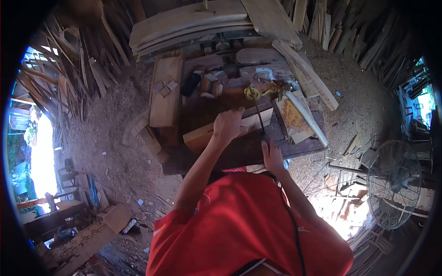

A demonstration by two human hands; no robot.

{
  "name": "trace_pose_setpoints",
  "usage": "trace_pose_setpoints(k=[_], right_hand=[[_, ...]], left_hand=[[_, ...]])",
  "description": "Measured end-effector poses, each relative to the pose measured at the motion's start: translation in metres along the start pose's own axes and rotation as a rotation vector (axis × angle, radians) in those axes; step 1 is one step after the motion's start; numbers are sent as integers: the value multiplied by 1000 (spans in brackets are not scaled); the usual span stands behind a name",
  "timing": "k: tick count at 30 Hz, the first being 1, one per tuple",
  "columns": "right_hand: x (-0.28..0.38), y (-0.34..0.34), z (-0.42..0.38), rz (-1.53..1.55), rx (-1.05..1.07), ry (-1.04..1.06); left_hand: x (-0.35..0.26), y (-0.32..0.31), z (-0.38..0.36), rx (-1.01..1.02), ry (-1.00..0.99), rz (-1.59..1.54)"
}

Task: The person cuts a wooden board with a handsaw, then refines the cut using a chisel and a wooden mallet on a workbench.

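A light wooden block [199,135] lies slantwise across the workbench [202,162]. My left hand [229,123] is closed over the middle of it, thumb and fingers pressed around its upper edge. A long thin dark tool [260,116], seen nearly edge-on, crosses the right part of the block. My right hand [272,155] is at the tool's near end, fingers curled; its grip is partly hidden. Beyond the tool's far end sits a yellow round object [252,93]. Right of the tool lies a square board with a stained face [294,117].
A long wooden beam [164,94] stands at the bench's left, with small offcuts on it. A dark object [190,84] and wood scraps [212,86] lie behind the block. Planks [193,25] are stacked at the back. A pedestal fan [394,184] stands on the right.
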State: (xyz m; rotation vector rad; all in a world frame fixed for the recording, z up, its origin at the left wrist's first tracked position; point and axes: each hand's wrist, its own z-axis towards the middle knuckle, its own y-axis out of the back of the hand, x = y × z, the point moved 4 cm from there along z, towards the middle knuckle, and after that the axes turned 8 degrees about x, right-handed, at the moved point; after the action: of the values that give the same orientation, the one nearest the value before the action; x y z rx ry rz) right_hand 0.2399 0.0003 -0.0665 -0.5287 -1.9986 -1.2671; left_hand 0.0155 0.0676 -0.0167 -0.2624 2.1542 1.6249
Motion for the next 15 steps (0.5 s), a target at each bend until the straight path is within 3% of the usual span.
trace_pose_setpoints(k=[2, 3, 6, 9, 12, 15], right_hand=[[-35, -16, -28, -27, -234, 303], [-35, -15, -31, 31, -237, 288], [-17, -10, -8, 68, 77, -18], [-5, -6, -5, 34, 77, -12], [-13, -11, -22, 14, -252, 331], [-9, -4, -10, 38, -65, 86]], left_hand=[[6, 5, 8, 14, 15, 13], [8, 7, 6, -6, 60, -15], [10, 4, 5, -22, 166, -108], [21, 12, 1, 17, 174, -170], [2, 8, -3, 33, 131, -58], [-15, -6, -13, -19, 55, 5]])
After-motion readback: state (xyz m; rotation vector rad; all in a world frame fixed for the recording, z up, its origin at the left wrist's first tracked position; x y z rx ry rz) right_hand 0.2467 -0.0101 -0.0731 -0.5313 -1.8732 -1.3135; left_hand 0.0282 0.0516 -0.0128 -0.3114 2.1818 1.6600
